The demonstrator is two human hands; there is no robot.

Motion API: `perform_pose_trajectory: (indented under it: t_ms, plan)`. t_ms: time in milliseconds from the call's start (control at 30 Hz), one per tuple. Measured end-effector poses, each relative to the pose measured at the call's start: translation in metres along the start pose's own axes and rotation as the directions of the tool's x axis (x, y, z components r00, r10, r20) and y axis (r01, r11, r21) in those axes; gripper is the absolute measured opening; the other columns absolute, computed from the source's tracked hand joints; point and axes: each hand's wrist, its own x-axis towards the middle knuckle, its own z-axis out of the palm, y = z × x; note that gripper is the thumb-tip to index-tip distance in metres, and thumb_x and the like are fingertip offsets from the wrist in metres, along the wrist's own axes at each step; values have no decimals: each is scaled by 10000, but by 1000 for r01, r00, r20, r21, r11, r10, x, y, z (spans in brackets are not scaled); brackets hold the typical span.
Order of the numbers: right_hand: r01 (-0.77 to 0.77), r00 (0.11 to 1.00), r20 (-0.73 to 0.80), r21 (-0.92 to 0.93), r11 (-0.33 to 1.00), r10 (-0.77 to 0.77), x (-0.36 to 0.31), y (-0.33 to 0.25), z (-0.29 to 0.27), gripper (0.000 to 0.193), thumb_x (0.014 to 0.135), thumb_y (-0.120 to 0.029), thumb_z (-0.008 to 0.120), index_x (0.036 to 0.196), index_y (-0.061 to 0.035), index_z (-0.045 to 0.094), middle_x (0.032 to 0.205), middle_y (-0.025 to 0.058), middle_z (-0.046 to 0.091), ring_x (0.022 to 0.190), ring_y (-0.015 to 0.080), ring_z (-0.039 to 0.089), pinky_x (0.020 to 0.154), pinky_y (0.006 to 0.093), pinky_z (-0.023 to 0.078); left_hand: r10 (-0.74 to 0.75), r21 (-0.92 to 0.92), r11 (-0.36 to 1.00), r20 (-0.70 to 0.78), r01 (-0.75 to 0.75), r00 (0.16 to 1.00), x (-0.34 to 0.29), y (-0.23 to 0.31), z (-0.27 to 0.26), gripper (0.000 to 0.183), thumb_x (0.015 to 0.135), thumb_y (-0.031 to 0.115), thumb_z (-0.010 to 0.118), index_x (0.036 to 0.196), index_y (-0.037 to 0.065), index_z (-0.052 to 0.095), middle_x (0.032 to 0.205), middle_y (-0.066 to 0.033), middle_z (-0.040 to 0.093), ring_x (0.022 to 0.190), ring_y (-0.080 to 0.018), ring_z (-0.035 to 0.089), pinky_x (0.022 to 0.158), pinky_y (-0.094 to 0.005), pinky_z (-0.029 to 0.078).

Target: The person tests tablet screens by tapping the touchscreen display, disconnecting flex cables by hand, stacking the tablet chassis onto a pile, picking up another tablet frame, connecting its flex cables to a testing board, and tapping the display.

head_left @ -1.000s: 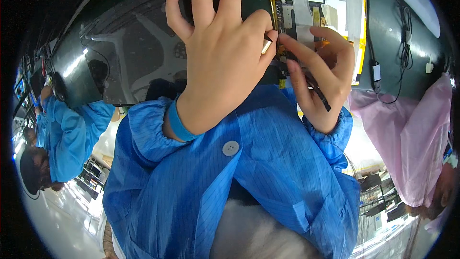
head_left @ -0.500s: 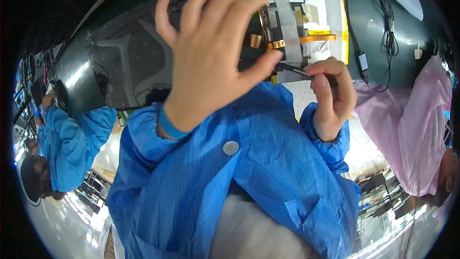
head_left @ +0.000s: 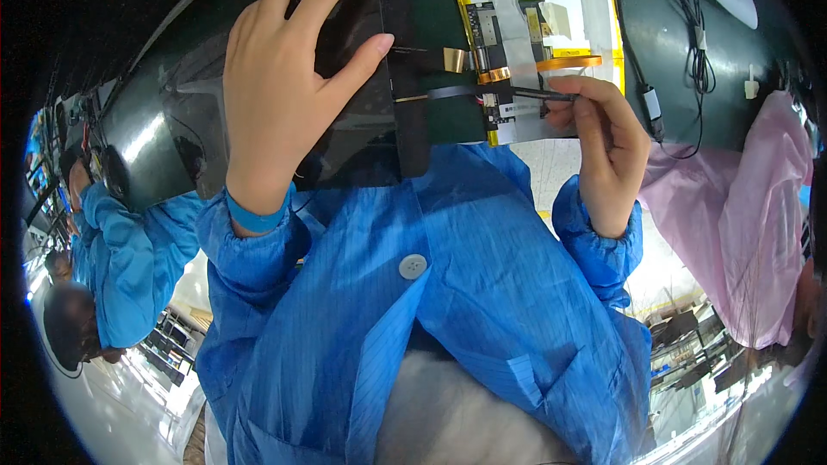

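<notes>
My left hand (head_left: 289,77) lies spread over a dark glossy screen panel (head_left: 357,142), its thumb and index finger stretched to the panel's right edge. A black ribbon cable (head_left: 452,92) runs from that edge to an opened tablet-like assembly. On the assembly are a circuit board (head_left: 482,30), grey tape strips (head_left: 514,43), yellow edging and an orange flex strip (head_left: 568,62). Over its lower part, my right hand (head_left: 607,133) pinches the end of a slim black tool that looks like tweezers (head_left: 543,94). The tool points left toward the cable's end; whether its tip touches is too small to tell.
Right of the assembly, a black cable (head_left: 633,43) with a white-labelled block (head_left: 652,108) crosses the dark green bench (head_left: 724,60). A coiled black cord (head_left: 699,47) lies farther right. A person in blue sits at left; a pink sleeve (head_left: 724,207) shows at right.
My left hand has moved left and down, off the board side and onto the dark panel. The panel's edge and ribbon cable now show. My right hand has shifted slightly, its black tool raised.
</notes>
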Motion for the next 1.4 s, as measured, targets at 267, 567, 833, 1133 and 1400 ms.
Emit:
perform_pose_trajectory:
  t_ms: [267,567,833,1133,1400]
  plan:
    - [9,998,63,195,981,-21,0,-7,12,243,911,76,449,1138,22,514,1029,117,634,890,156,649,750,266,529,256,-170,942,-186,-288,948,2,77,9,332,691,248,747,997,153,661,937,36,666,1028,-170,597,1063,-469,281]
    - [76,997,-21,-10,997,-76,1,-6,20,283,863,68,522,1135,-4,501,917,130,651,752,176,660,678,268,521,251,-41,964,-185,-263,950,6,75,27,185,632,197,781,781,186,671,741,75,632,951,-148,586,1085,-489,229]
    - [207,968,-70,-328,922,-242,12,7,17,201,801,67,607,978,-22,642,860,118,619,710,226,636,638,290,502,138,214,972,-205,-93,969,0,83,26,150,634,292,796,733,277,686,935,101,610,1091,-158,520,1105,-550,49]
    - [317,939,12,-422,849,-345,5,15,16,298,723,85,655,987,-49,694,893,91,550,731,208,620,631,295,502,81,167,985,-180,-51,980,-3,77,31,181,616,284,810,733,285,673,1039,104,585,1135,-162,488,1113,-543,38]
    - [417,894,82,-513,750,-440,4,20,16,386,655,67,679,1016,-69,700,895,84,540,697,201,582,611,299,490,89,173,983,-170,-60,981,-7,78,32,176,620,262,805,724,270,663,1053,102,583,1142,-166,482,1112,-552,35]
